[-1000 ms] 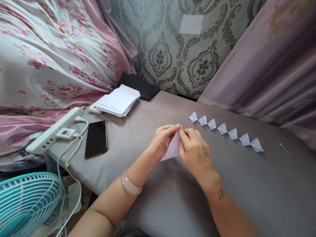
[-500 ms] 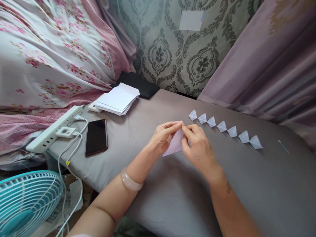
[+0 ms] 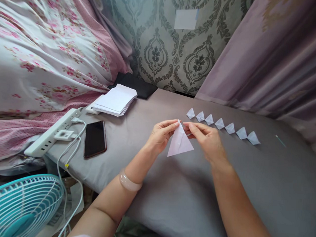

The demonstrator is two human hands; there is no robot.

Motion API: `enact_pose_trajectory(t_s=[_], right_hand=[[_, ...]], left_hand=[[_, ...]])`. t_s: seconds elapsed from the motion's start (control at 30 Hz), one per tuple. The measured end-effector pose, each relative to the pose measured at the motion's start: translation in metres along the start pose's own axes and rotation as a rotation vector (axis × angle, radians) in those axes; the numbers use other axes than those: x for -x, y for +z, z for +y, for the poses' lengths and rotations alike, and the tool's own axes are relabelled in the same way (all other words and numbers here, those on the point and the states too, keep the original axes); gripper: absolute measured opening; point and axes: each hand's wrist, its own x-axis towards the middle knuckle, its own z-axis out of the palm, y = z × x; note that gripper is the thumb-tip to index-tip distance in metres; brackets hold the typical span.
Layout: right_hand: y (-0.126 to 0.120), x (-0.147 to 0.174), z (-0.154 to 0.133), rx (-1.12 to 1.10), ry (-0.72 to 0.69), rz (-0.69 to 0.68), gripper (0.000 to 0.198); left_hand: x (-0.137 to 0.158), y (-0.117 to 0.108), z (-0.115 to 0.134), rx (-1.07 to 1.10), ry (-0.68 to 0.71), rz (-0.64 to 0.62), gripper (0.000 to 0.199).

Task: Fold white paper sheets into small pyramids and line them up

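Observation:
A pale pinkish-white sheet of paper [image 3: 180,142], folded into a tall triangle, hangs point up in front of me above the bed-like grey surface. My left hand [image 3: 162,134] pinches it near the top point, thumb in front and fingers behind. To its right, my right hand [image 3: 206,139] has its thumb lifted just off the paper's slanting edge. The fingers of that hand lie close beside or behind this edge; whether they touch it I cannot tell. Several small folded white paper pieces [image 3: 219,123] stand in a slanting row beyond my right hand.
A stack of white paper [image 3: 116,99] lies at the back left by a black flat item [image 3: 138,85]. Closer in are a phone [image 3: 94,139], a power strip [image 3: 53,132] with white cables and a blue fan [image 3: 26,209]. A thin stick [image 3: 280,141] lies far right.
My right hand has moved off the paper's tip to the right, its thumb coming away. More of the triangle's face now shows, while my left hand keeps its pinch.

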Motion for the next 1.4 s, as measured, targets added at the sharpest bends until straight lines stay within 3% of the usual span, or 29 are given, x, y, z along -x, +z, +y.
enact_pose_trajectory(t_s=[0.37,0.73,1.17,1.4], right_hand=[[0.009,-0.001,0.003,-0.044,0.119,0.083,0.029],[0.016,0.007,0.007,0.255,-0.158,0.02,0.023],[0.006,-0.01,0.021,-0.055,0.233,-0.045,0.033],[0.01,-0.02,0.057,-0.216,0.348,-0.073,0.031]], left_hand=[[0.008,0.009,-0.001,-0.118,0.047,-0.006,0.025],[0.002,-0.001,0.001,-0.264,0.083,0.039,0.023],[-0.007,-0.013,-0.002,-0.296,0.003,-0.105,0.024],[-0.02,-0.024,-0.02,-0.296,-0.089,-0.006,0.026]])
